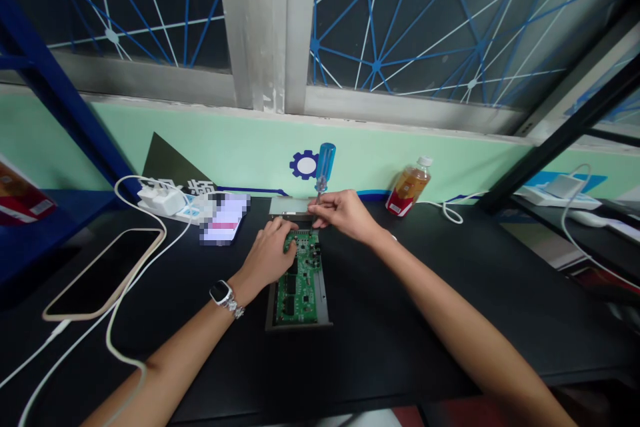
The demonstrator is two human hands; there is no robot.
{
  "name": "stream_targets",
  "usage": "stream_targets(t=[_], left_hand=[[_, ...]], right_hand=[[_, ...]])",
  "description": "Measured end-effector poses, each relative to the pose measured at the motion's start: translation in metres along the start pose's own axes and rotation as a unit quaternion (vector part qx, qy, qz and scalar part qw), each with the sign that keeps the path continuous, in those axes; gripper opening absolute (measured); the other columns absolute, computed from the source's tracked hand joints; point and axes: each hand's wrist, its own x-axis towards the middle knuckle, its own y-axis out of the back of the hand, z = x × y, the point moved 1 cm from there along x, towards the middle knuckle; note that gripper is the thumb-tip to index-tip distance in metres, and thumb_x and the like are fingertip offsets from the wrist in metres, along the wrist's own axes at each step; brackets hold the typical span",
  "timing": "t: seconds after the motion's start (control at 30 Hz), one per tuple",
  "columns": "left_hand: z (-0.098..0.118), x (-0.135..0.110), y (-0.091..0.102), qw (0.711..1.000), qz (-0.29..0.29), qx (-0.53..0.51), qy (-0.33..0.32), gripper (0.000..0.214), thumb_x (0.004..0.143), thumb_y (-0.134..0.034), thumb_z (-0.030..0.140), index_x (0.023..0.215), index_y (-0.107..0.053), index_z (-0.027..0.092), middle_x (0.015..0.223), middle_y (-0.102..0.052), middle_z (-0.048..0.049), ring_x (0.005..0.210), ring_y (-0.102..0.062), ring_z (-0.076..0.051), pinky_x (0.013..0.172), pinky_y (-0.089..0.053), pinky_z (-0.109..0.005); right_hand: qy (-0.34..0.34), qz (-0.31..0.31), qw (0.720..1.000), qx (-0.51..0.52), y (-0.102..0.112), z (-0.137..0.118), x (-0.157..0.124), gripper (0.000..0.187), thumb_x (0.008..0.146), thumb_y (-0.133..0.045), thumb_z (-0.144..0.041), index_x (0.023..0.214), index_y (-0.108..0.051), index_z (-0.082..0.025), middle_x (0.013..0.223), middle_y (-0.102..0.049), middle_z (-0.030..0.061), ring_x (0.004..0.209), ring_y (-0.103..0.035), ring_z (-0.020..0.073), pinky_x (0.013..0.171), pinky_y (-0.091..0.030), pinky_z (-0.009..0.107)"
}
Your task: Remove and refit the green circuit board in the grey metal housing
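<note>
A green circuit board [303, 290] lies in a grey metal tray [323, 303] on the black table. My left hand [270, 250] rests over the board's upper left edge, fingers apart and thumb on the board. Pinched by its shaft in my right hand [343, 213] is a screwdriver [325, 163] with a clear blue handle. It stands nearly upright, its tip down at the board's far right corner; the exact contact point is too small to make out. Behind the board sits a flat light-grey metal piece [287, 205], partly covered by my hands.
To the left lie a phone [103, 273] with a charging cable, a second lit phone [226, 219] and a white power strip [165, 200]. A drink bottle [409, 185] stands at the back right, near a white cable [453, 213]. Black shelf posts [540, 127] rise at the right.
</note>
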Motion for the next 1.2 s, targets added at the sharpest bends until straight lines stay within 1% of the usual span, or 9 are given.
stream_targets(t=[0.1,0.17,0.27,0.33,0.47,0.57,0.73,1.07,1.2], left_hand=[[0.0,0.0,0.0,1.0,0.002,-0.002,0.0,0.027,0.092,-0.047,0.022,0.116,-0.057,0.025,0.115,-0.058,-0.0078,0.113,-0.054,-0.028,0.094,-0.045,-0.044],[-0.001,0.001,-0.001,1.0,0.003,-0.003,0.0,0.026,0.092,-0.048,0.022,0.116,-0.057,0.025,0.115,-0.058,-0.0077,0.113,-0.054,-0.028,0.093,-0.045,-0.043],[-0.001,0.001,-0.001,1.0,0.004,-0.002,0.0,0.026,0.091,-0.048,0.022,0.116,-0.058,0.024,0.115,-0.058,-0.0077,0.113,-0.054,-0.028,0.094,-0.045,-0.043],[-0.002,0.001,-0.001,1.0,0.005,-0.004,-0.003,0.027,0.092,-0.047,0.022,0.117,-0.057,0.024,0.115,-0.058,-0.0078,0.113,-0.054,-0.028,0.095,-0.044,-0.044],[-0.001,0.001,0.0,1.0,0.002,-0.01,-0.005,0.027,0.093,-0.046,0.024,0.118,-0.057,0.025,0.117,-0.058,-0.008,0.114,-0.054,-0.028,0.094,-0.045,-0.043],[-0.001,0.001,0.0,1.0,0.001,-0.007,-0.001,0.026,0.093,-0.047,0.024,0.117,-0.057,0.025,0.116,-0.058,-0.0077,0.113,-0.054,-0.028,0.094,-0.045,-0.044],[-0.001,0.001,-0.001,1.0,-0.002,-0.006,0.004,0.026,0.093,-0.047,0.024,0.117,-0.057,0.025,0.118,-0.058,-0.0079,0.116,-0.053,-0.028,0.095,-0.045,-0.044],[0.0,0.001,0.0,1.0,0.0,0.0,0.008,0.026,0.093,-0.046,0.023,0.117,-0.057,0.025,0.116,-0.059,-0.0078,0.114,-0.054,-0.028,0.092,-0.045,-0.043],[0.0,0.0,0.0,1.0,0.001,0.003,0.008,0.027,0.093,-0.046,0.023,0.117,-0.057,0.026,0.116,-0.058,-0.0079,0.114,-0.054,-0.028,0.093,-0.045,-0.043]], right_hand=[[0.02,0.05,0.998,-0.024,-0.004,0.003,0.002,0.036,0.082,-0.072,-0.049,0.073,-0.067,-0.015,0.059,-0.068,0.0044,0.057,-0.072,0.0189,0.054,-0.06,0.028],[0.011,0.057,0.998,-0.014,-0.005,0.004,0.003,0.037,0.082,-0.071,-0.051,0.075,-0.065,-0.015,0.062,-0.068,0.0051,0.056,-0.071,0.0183,0.046,-0.056,0.024],[-0.014,0.023,0.999,0.042,-0.005,0.0,0.003,0.04,0.086,-0.066,-0.051,0.103,-0.061,-0.016,0.096,-0.074,0.0106,0.057,-0.072,0.016,0.033,-0.046,0.018],[-0.022,-0.02,0.994,0.104,-0.004,-0.006,0.003,0.047,0.089,-0.063,-0.05,0.124,-0.05,-0.021,0.118,-0.069,0.0124,0.063,-0.074,0.0161,0.033,-0.046,0.017],[-0.02,-0.052,0.98,0.193,-0.001,-0.016,0.003,0.049,0.095,-0.053,-0.05,0.135,-0.041,-0.024,0.116,-0.068,0.0109,0.076,-0.074,0.0174,0.042,-0.054,0.019],[-0.012,-0.041,0.975,0.219,0.001,-0.016,0.005,0.043,0.097,-0.05,-0.051,0.13,-0.048,-0.024,0.109,-0.068,0.0088,0.076,-0.074,0.0164,0.046,-0.057,0.021],[0.006,-0.015,0.973,0.23,0.001,-0.009,0.011,0.038,0.089,-0.062,-0.053,0.106,-0.055,-0.02,0.101,-0.067,0.0065,0.076,-0.072,0.0156,0.053,-0.061,0.023],[0.014,-0.032,0.977,0.211,0.005,-0.012,0.012,0.043,0.085,-0.066,-0.054,0.104,-0.053,-0.019,0.098,-0.063,0.005,0.075,-0.073,0.0162,0.059,-0.062,0.026],[0.033,-0.001,0.98,0.194,0.003,-0.011,0.013,0.041,0.083,-0.069,-0.053,0.1,-0.048,-0.022,0.095,-0.064,0.0026,0.068,-0.073,0.0154,0.054,-0.06,0.025]])
